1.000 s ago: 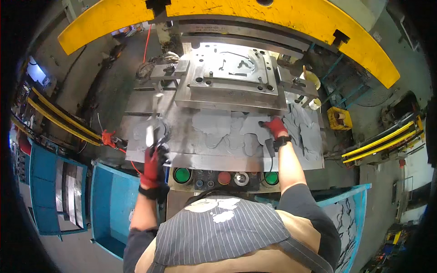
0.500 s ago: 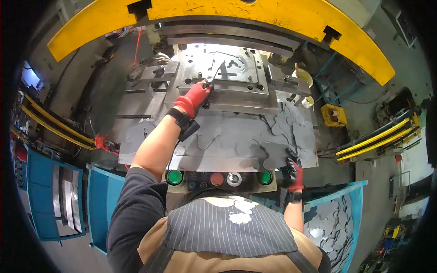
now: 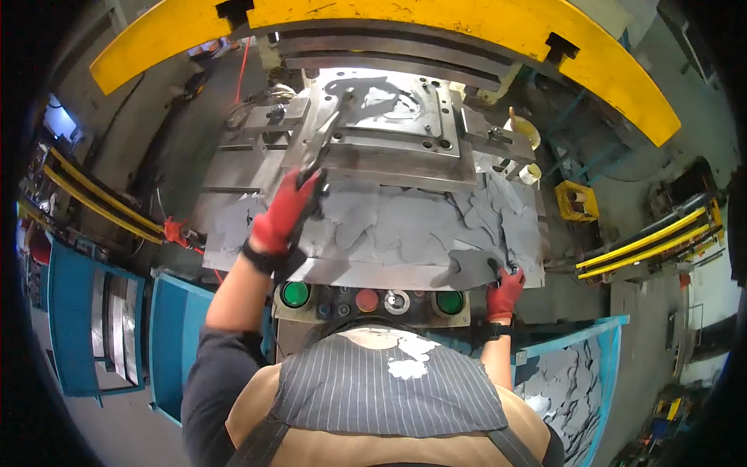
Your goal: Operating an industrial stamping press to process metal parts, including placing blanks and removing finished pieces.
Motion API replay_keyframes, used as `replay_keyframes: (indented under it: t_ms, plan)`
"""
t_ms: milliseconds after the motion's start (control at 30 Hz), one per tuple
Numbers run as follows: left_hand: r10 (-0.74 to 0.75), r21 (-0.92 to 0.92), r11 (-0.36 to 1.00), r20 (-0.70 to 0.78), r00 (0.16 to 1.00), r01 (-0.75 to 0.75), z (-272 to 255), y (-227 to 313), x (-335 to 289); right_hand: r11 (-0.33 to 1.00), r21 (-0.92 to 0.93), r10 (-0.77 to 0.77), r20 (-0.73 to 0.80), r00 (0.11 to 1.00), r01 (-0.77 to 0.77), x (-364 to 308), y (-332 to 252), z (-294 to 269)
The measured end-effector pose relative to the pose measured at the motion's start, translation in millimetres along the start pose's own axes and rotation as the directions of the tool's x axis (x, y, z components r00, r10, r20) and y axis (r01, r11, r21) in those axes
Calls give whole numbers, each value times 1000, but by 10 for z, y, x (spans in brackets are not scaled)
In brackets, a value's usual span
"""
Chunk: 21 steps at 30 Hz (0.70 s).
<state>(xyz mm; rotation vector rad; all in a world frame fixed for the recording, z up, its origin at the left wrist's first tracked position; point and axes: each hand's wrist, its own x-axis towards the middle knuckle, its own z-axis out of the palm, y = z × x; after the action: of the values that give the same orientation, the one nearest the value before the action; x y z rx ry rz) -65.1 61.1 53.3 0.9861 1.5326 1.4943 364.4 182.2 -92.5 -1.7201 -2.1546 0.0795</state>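
My left hand (image 3: 286, 214), in a red and black glove, is closed round a slim rod-like tool (image 3: 325, 134). Its far end meets a dark grey, irregular flat piece (image 3: 366, 87) over the steel die (image 3: 389, 159); whether the piece rests or is lifted I cannot tell. At the near right edge of the metal table (image 3: 366, 272), my right hand (image 3: 506, 294), gloved alike, pinches the edge of another dark flat piece (image 3: 473, 267). Many similar thin grey pieces (image 3: 405, 226) lie overlapping between the die and me.
A yellow press beam (image 3: 420, 23) spans above the die. Green buttons (image 3: 450, 302) and a red button (image 3: 366, 300) sit on a panel below the table. Blue bins (image 3: 177, 335) flank me; the right bin (image 3: 618, 358) holds grey pieces. Yellow-striped guards (image 3: 646, 245) stand at both sides.
My left hand has drawn back toward me and leftward with the tool. A dark piece now shows at the tool's tip. My right hand has turned and closed on a flat piece.
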Motion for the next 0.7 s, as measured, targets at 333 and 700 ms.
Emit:
replay_keyframes:
  t_ms: [333,700]
  plan:
    - [52,512,813,-539,841,278,-1155,-1443,-1626,371,898,228,158,961,-236,126,161,309]
    - [-450,-764,598,-73,890,240,-1553,-1532,-1749,-118,905,-49,406,912,-409,332,-662,-62]
